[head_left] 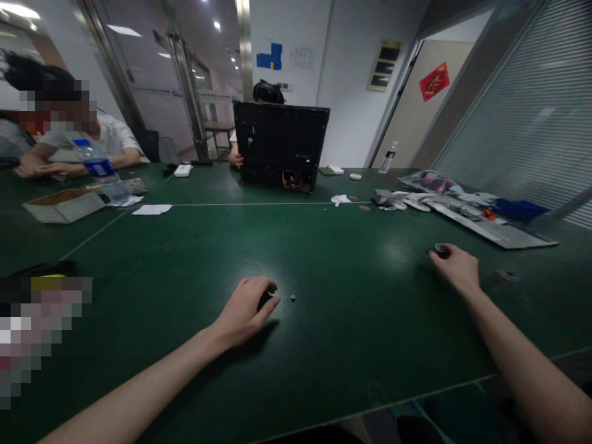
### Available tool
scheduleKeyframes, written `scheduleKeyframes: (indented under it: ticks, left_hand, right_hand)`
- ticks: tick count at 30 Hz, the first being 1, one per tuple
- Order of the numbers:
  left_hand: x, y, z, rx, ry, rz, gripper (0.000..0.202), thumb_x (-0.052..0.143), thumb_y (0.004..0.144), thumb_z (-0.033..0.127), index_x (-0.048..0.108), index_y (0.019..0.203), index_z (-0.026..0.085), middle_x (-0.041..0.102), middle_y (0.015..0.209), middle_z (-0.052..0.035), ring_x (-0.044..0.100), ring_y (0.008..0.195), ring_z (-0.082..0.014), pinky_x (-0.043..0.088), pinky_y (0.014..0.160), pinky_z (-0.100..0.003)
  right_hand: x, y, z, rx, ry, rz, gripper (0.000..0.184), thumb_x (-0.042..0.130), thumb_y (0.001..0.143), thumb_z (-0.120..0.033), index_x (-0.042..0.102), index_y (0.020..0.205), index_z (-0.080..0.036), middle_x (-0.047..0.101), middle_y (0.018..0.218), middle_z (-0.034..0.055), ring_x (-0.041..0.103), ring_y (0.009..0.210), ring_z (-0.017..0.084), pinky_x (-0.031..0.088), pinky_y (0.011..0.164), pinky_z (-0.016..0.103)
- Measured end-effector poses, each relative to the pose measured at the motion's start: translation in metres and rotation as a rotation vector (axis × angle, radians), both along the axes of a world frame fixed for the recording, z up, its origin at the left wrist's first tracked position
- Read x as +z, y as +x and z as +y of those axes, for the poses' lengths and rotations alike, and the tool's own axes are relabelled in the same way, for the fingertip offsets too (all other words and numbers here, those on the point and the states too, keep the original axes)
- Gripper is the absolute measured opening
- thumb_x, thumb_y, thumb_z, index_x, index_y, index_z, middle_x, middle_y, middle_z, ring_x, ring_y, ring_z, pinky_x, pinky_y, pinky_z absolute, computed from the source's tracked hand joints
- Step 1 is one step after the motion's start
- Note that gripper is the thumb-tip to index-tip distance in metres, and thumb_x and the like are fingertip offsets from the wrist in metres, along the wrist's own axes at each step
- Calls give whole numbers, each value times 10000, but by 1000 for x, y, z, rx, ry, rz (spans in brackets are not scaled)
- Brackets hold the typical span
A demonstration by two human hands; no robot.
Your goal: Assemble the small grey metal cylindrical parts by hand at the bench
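My left hand is just above the green table, its fingers curled round a small black object that they mostly hide. Just right of its fingertips lies a tiny dark ring-like piece with a light centre. Farther right, my right hand grips a small round black object with a greyish top between thumb and fingers. Beside that wrist stands a see-through, jar-like thing, too dim to make out. The exact kind of either held object does not show.
A black panel-like device stands upright opposite, with a person's hand on it. Parts and bags lie on a board at right. At left are an open box, a water bottle and a seated person. Paper lies nearby.
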State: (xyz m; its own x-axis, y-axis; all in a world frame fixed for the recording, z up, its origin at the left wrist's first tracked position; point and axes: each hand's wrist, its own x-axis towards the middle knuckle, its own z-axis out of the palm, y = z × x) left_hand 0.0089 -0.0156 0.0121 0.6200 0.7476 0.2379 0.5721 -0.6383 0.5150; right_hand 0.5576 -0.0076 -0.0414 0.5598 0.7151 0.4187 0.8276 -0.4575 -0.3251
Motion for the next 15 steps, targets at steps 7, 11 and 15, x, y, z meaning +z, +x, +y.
scheduleKeyframes:
  ticks: [7, 11, 15]
  left_hand:
    - [2, -1, 1, -20, -33, 1, 230, 453, 918, 338, 556, 1043, 174, 651, 997, -84, 590, 924, -228, 454, 850, -424]
    - [1, -1, 1, -28, -25, -1, 219, 447, 922, 326, 551, 1047, 179, 653, 993, -79, 593, 924, -227, 450, 850, -425]
    - [-1, -1, 2, -31, -22, 6, 217, 443, 924, 326, 552, 1044, 180, 650, 986, -73, 592, 927, -226, 447, 853, -423]
  right_hand:
    - [-7, 23, -2, -107, -98, 30, 254, 571, 704, -363, 635, 812, -142, 584, 659, 164, 562, 597, 275, 366, 564, 391]
    - [-8, 25, -1, -135, -130, 27, 333, 558, 712, -372, 629, 899, -106, 603, 720, 202, 583, 667, 299, 383, 566, 390]
    - [-6, 6, 0, -115, -79, -40, 565, 535, 731, -414, 529, 1128, -13, 570, 969, 335, 564, 890, 390, 407, 661, 461]
